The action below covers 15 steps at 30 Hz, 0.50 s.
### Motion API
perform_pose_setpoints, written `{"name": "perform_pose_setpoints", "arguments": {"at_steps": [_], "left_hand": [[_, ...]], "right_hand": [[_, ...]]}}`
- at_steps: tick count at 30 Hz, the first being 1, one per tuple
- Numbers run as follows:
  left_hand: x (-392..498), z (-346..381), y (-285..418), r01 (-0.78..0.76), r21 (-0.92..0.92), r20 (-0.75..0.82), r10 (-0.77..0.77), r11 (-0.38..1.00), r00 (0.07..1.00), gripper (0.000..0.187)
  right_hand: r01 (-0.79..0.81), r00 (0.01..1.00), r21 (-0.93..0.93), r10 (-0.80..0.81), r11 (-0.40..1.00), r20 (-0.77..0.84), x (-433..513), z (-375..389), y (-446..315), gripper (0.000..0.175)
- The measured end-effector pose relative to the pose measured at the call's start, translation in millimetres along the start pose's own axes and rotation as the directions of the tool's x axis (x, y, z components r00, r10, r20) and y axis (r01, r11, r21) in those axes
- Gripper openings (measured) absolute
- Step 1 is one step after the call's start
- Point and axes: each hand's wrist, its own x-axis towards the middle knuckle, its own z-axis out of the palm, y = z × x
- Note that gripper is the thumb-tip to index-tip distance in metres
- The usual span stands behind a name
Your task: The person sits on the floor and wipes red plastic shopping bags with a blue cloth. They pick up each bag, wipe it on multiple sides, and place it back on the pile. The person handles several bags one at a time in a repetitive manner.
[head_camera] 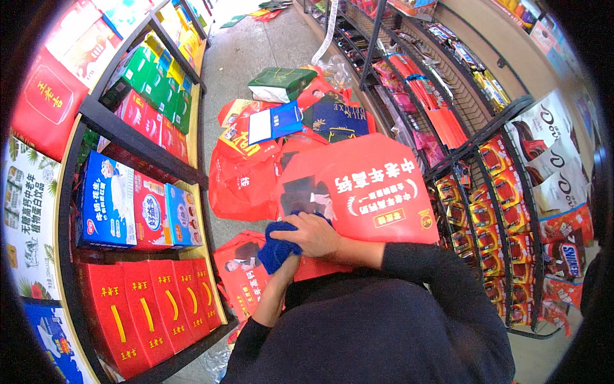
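Both hands are together at the lower middle, on a bunched dark blue cloth [276, 247]. My right hand [314, 235] lies over the cloth with its fingers curled onto it. My left hand [287, 266] comes from below and grips the cloth's lower side, its fingers mostly hidden. Beneath and beyond the hands lies a large flat red printed gift bag [374, 187]. Another red printed bag [240, 259] is at the left of my forearm.
Green [283, 84], blue [274, 122] and navy [338, 117] bags lie piled on the aisle floor [235, 53]. Boxed drinks, among them red cartons [139, 312], fill the black-framed shelf at left. Wire racks [501, 225] of packaged snacks stand at right.
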Motion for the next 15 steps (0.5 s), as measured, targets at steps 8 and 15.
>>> {"name": "perform_pose_setpoints", "arguments": {"at_steps": [8, 15], "left_hand": [[4, -15, 103, 0.153, -0.363, 0.112, -0.120, 0.919, 0.986, 0.028], [15, -19, 115, 0.198, -0.335, 0.175, -0.146, 0.921, 0.974, 0.029]], "right_hand": [[-0.629, 0.776, -0.390, 0.575, 0.673, -0.260, 40, -34, 141, 0.033], [-0.910, 0.407, -0.230, 0.842, 0.344, -0.353, -25, -153, 206, 0.036]]}}
